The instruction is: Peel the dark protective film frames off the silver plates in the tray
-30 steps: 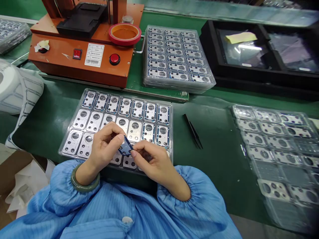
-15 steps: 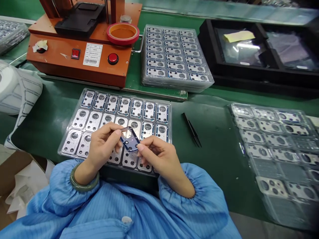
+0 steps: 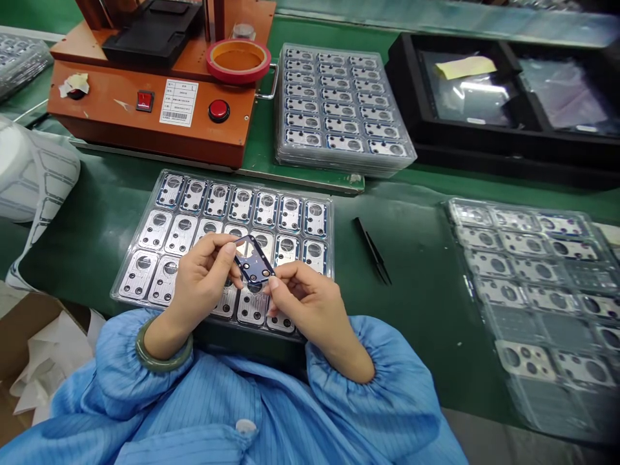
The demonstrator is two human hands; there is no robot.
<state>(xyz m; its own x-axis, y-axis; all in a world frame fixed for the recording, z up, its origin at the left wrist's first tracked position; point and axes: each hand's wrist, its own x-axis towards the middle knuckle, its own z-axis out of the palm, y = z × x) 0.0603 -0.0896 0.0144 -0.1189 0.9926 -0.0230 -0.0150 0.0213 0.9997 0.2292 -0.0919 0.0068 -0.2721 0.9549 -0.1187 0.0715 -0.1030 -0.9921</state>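
Two hands of ours are up over the tray: L hand (image 3: 203,278) and R hand (image 3: 310,303) both half-closed, pinching a blue-edged metal plate (image 3: 252,260) by its sides, prob. to keep prints off its face. Plate's held just above a clear plastic tray (image 3: 332,242), its pockets filled w/ rows of silver-faced plates (image 3: 180,234). Black tweezers (image 3: 372,253) lie to our R on the green mat (image 3: 426,323).

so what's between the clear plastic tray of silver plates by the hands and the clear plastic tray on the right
Slim black tweezers lie there on the green mat, as the head view shows.
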